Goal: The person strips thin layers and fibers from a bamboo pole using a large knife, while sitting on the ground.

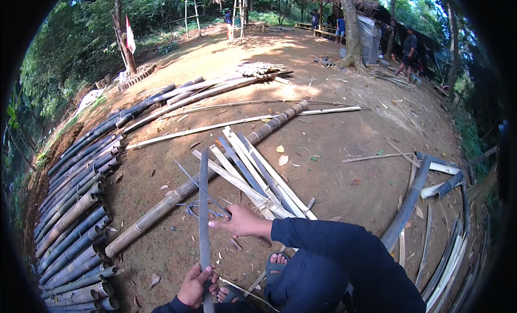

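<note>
My left hand [193,287] is closed round the lower end of a long, flat, dark bamboo strip [204,221], which stands nearly upright in view. Beside the strip's middle, my right hand [243,221] grips a long thin dark blade [196,185], seen almost edge-on, that slants up to the left across the strip. Whether its edge touches the strip I cannot tell. Behind both lies a thick bamboo pole [153,215] on the ground. Split bamboo strips [272,175], some pale and some dark, rest across that pole, just beyond my right hand.
Many cut bamboo poles [72,216] lie side by side at the left. Further dark bamboo pieces [412,197] and strips lie at the right. My sandalled feet [276,263] are close below the hands. People [409,46] stand far off near a shelter and trees.
</note>
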`<action>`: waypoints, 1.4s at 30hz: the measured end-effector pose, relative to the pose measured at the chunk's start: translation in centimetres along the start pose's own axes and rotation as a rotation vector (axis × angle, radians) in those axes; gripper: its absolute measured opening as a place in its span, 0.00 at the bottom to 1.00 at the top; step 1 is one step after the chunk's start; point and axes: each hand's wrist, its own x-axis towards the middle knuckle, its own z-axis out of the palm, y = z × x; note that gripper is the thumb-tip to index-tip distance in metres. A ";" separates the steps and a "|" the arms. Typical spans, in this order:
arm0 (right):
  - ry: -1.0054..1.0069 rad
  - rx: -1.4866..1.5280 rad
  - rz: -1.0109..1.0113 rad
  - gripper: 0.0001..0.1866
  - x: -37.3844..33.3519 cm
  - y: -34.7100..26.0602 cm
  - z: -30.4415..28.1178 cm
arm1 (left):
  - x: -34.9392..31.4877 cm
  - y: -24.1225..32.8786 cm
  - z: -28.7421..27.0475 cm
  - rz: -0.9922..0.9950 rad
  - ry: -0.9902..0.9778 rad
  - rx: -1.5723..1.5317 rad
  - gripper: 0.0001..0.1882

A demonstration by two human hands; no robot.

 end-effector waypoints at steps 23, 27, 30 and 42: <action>-0.013 -0.033 0.056 0.21 2.1 5.1 2.6 | 0.7 -10.2 -0.6 -0.239 -0.019 -0.304 0.19; -0.277 -0.226 -0.013 0.27 0.2 6.7 4.8 | 1.4 -11.4 -2.0 -0.314 0.070 -0.361 0.15; -0.359 -0.523 -0.326 0.28 -1.8 10.0 7.9 | 1.9 -12.4 -2.7 -0.318 0.094 -0.350 0.14; -0.746 -0.392 -0.224 0.31 -9.2 7.3 10.8 | 2.4 -16.2 -4.2 -0.332 0.203 -0.414 0.09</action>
